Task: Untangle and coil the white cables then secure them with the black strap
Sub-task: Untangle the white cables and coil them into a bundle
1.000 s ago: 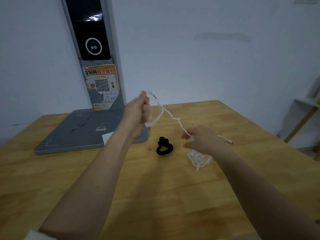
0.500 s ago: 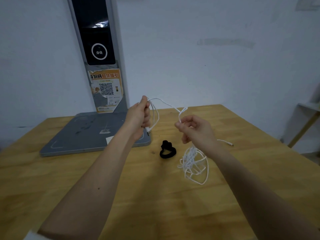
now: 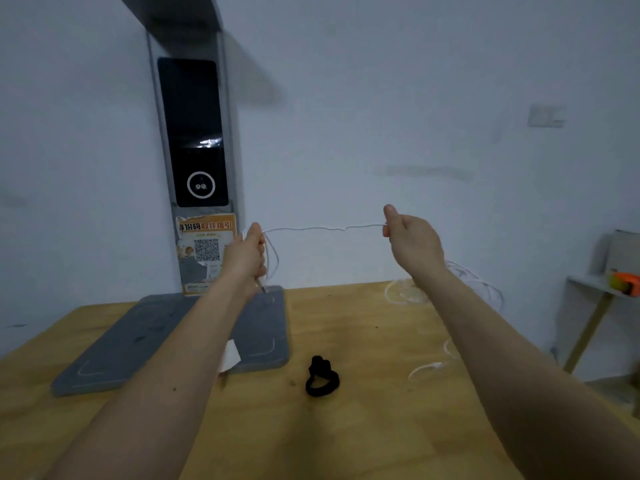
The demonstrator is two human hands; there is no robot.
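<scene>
- While both hands are raised above the wooden table [image 3: 363, 427], a thin span of the white cables [image 3: 325, 229] runs nearly level between them, with a small kink near its middle.
- The left hand [image 3: 246, 259] has its fingers curled round several loops of cable, which hang beside its knuckles; a dark plug tip pokes out below the fist.
- The right hand [image 3: 412, 242] pinches the other end of the span between thumb and fingers, thumb upward.
- Behind the right forearm, the rest of the cable hangs as a loose, blurred tangle [image 3: 464, 278] above the table's far edge; one more white end [image 3: 427, 368] lies on the table just beside that forearm.
- The black strap [image 3: 322, 377] lies on the table, curled into a loop, between the two forearms and apart from both.
- Bare wood surrounds the strap on every side; the table's far edge meets the wall, and its right edge drops away under the right forearm.
- A grey base plate [image 3: 263, 337] sits on the table left of the strap, partly under the left forearm, with a small white paper [image 3: 231, 356] at its near edge.
- From that plate's rear an upright column with a dark panel [image 3: 195, 133] and an orange sticker [image 3: 206, 237] rises.
- Off the table's right side stands a small shelf [image 3: 602, 289] carrying an orange item [image 3: 627, 281].
</scene>
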